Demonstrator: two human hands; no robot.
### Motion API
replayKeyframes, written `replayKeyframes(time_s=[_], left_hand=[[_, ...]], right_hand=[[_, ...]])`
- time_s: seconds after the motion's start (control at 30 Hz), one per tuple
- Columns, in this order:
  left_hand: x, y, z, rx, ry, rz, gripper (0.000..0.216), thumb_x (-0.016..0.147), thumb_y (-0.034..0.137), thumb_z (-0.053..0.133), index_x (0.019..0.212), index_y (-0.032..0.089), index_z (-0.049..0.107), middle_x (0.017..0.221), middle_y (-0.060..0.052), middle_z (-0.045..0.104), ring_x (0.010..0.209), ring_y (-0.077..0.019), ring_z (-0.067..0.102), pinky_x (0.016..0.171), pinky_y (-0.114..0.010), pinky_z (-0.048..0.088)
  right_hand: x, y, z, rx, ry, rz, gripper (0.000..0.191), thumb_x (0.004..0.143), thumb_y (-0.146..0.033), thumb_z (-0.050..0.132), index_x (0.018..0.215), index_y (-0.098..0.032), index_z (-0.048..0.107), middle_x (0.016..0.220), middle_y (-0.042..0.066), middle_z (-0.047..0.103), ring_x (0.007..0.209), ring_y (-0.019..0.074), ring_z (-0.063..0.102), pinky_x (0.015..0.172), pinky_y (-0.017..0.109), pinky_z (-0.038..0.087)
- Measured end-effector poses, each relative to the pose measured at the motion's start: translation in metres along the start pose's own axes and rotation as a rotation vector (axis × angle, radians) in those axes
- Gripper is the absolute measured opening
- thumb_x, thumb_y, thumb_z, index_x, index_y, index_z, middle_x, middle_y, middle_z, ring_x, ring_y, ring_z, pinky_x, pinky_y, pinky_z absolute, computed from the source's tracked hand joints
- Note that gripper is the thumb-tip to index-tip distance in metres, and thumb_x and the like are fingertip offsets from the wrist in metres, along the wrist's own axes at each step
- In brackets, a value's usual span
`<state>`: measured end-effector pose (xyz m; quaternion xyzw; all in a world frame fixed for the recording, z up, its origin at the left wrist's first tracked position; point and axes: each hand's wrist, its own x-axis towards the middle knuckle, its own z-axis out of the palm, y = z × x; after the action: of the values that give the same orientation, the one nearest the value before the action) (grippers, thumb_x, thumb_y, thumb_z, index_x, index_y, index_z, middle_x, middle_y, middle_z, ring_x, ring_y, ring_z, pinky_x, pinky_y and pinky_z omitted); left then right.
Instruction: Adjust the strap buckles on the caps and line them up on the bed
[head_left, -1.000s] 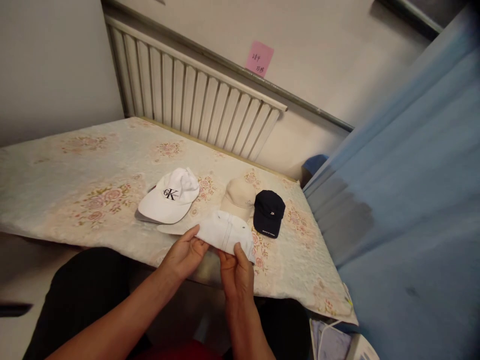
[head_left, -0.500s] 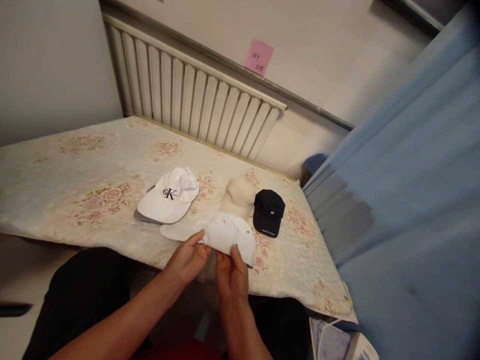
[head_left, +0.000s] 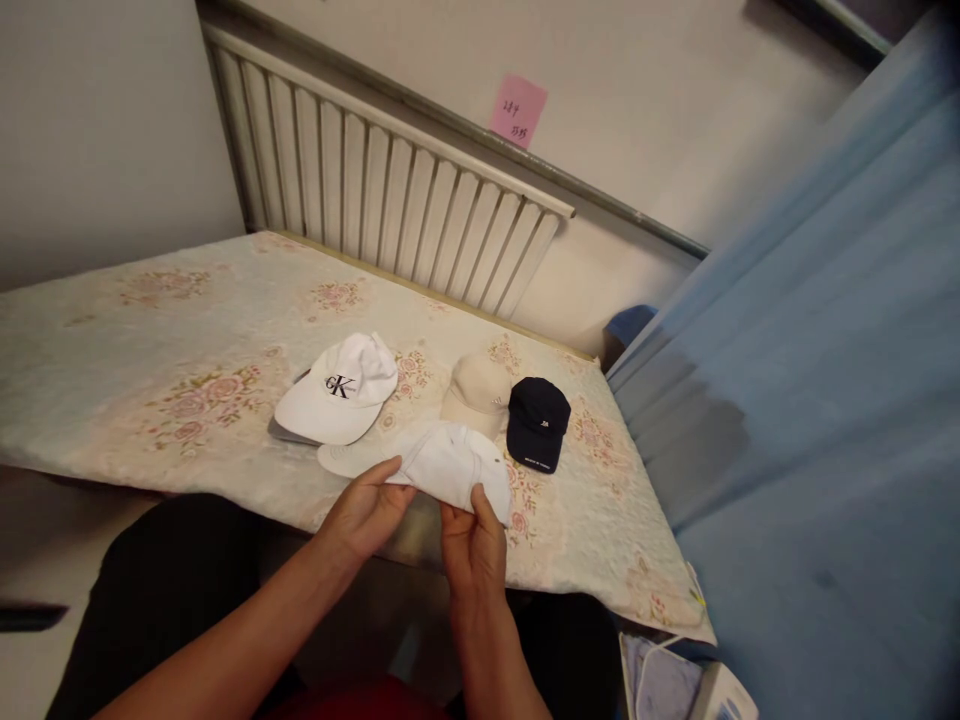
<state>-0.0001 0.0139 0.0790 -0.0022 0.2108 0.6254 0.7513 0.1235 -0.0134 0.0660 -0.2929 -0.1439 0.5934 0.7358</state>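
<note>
Both my hands hold a plain white baseball cap on its side at the table's front edge, its brim pointing left. My left hand grips the lower edge near the brim, thumb on top. My right hand pinches the crown's lower edge farther right, with the fingers underneath partly hidden. Left of it lies a white cap with black letters, a darker brim showing beneath. Just behind the held cap sits a beige cap. A dark navy cap rests to the right, touching or nearly touching the beige one.
A floral cloth covers the table. Behind it stand a white radiator and a wall bearing a pink note. A blue curtain hangs along the right side. At lower right is a white box-like object.
My right hand has slid slightly right along the white cap's edge. My left hand and the cap have shifted a little left and up. The other caps lie as before.
</note>
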Motion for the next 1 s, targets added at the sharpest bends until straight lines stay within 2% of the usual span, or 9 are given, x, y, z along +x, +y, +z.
replayKeyframes(time_s=[0.27, 0.43, 0.63, 0.8, 1.0], left_hand=[[-0.006, -0.016, 0.006, 0.041, 0.085, -0.051, 0.049, 0.082, -0.005, 0.047, 0.127, 0.013, 0.055, 0.109, -0.01, 0.071, 0.093, -0.0194, 0.07, 0.085, -0.028, 0.057], [-0.009, -0.018, 0.004, 0.089, 0.031, -0.039, 0.049, 0.083, -0.004, 0.046, 0.127, 0.015, 0.055, 0.107, -0.009, 0.072, 0.096, -0.0212, 0.069, 0.086, -0.032, 0.057], [-0.006, -0.011, 0.002, 0.029, -0.091, 0.02, 0.051, 0.083, -0.001, 0.048, 0.131, 0.017, 0.052, 0.117, -0.009, 0.068, 0.104, -0.0233, 0.066, 0.091, -0.037, 0.055], [-0.005, -0.007, 0.0, 0.037, -0.111, 0.031, 0.055, 0.082, -0.003, 0.048, 0.134, 0.015, 0.049, 0.12, -0.011, 0.067, 0.106, -0.0241, 0.065, 0.094, -0.038, 0.053], [-0.011, -0.017, 0.006, 0.073, -0.085, -0.032, 0.057, 0.081, -0.004, 0.045, 0.135, 0.012, 0.048, 0.118, -0.012, 0.067, 0.106, -0.0243, 0.065, 0.097, -0.037, 0.05]], right_hand=[[-0.012, 0.013, 0.01, -0.113, -0.013, -0.123, 0.058, 0.076, -0.02, 0.066, 0.132, -0.022, 0.049, 0.127, 0.006, 0.063, 0.12, 0.021, 0.056, 0.104, 0.047, 0.043], [-0.012, 0.019, 0.01, -0.086, 0.057, -0.099, 0.062, 0.08, -0.021, 0.063, 0.137, -0.023, 0.041, 0.125, 0.006, 0.064, 0.112, 0.0194, 0.062, 0.103, 0.045, 0.044], [-0.007, 0.01, 0.007, -0.009, 0.015, -0.042, 0.062, 0.082, -0.021, 0.061, 0.14, -0.022, 0.037, 0.124, 0.008, 0.065, 0.11, 0.0217, 0.064, 0.102, 0.048, 0.045], [-0.006, 0.003, 0.006, 0.059, 0.033, -0.016, 0.061, 0.081, -0.017, 0.063, 0.137, -0.024, 0.041, 0.123, 0.005, 0.065, 0.111, 0.0197, 0.063, 0.105, 0.045, 0.043], [-0.009, 0.014, 0.007, -0.057, -0.025, -0.064, 0.066, 0.078, -0.018, 0.065, 0.138, -0.023, 0.041, 0.126, 0.007, 0.063, 0.116, 0.0214, 0.059, 0.104, 0.047, 0.043]])
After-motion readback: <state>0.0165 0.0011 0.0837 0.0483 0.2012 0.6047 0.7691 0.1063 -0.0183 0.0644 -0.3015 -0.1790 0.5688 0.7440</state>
